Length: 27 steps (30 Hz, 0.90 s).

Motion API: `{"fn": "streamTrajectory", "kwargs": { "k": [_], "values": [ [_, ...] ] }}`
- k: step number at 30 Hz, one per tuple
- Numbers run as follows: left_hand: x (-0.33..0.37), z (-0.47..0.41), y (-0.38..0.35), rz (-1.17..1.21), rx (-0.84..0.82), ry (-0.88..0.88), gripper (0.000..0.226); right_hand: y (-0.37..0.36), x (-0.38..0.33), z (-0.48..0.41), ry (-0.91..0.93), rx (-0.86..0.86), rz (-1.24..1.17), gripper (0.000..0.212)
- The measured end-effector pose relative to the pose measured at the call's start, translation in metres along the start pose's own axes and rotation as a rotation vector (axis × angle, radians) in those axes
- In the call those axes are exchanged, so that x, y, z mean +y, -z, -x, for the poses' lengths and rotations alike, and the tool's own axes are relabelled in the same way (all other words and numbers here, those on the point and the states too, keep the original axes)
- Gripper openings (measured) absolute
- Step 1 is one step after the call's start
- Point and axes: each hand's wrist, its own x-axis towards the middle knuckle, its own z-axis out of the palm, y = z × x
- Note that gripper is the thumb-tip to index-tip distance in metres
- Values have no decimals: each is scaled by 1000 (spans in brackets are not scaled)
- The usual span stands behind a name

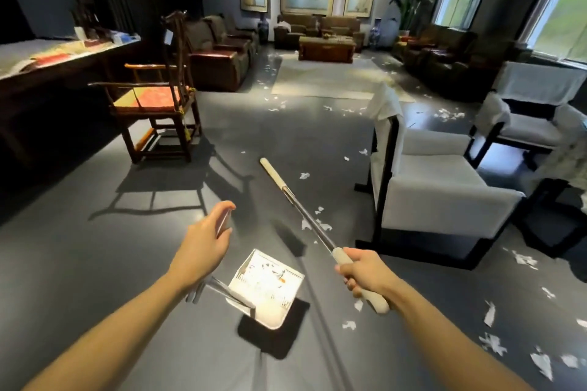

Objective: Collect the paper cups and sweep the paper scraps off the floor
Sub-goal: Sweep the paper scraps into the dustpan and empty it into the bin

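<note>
My left hand (206,240) curls round a thin metal rod, the long handle of a white dustpan (270,287) that sits on the grey floor below it with pale scraps inside. My right hand (360,273) grips the cream sleeve of a metal broom pole (301,208), which points away and to the left. A dark blurred shape by the pan may be the broom's head; I cannot tell. White paper scraps (490,343) lie thick at the lower right, and more scraps (313,225) lie under the pole. No paper cup is visible.
A white armchair (428,190) stands close on the right, with a second one (524,127) behind it. A wooden chair (155,101) and a long dark desk (47,73) stand on the left. Farther off are a pale rug (327,82), a coffee table (327,47) and brown sofas.
</note>
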Motion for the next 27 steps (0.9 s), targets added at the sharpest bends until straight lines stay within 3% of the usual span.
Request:
{"fn": "streamTrajectory", "kwargs": {
  "k": [8, 19, 27],
  "values": [
    [-32, -258, -39, 15, 36, -62, 40, 25, -118, -217, 21, 18, -66, 28],
    [-60, -605, -114, 65, 95, -91, 45, 90, -302, -515, 17, 76, -74, 60],
    [-102, -853, -197, 185, 4, -83, 42, 113, -393, -724, 25, 154, -121, 51]
  ]
}}
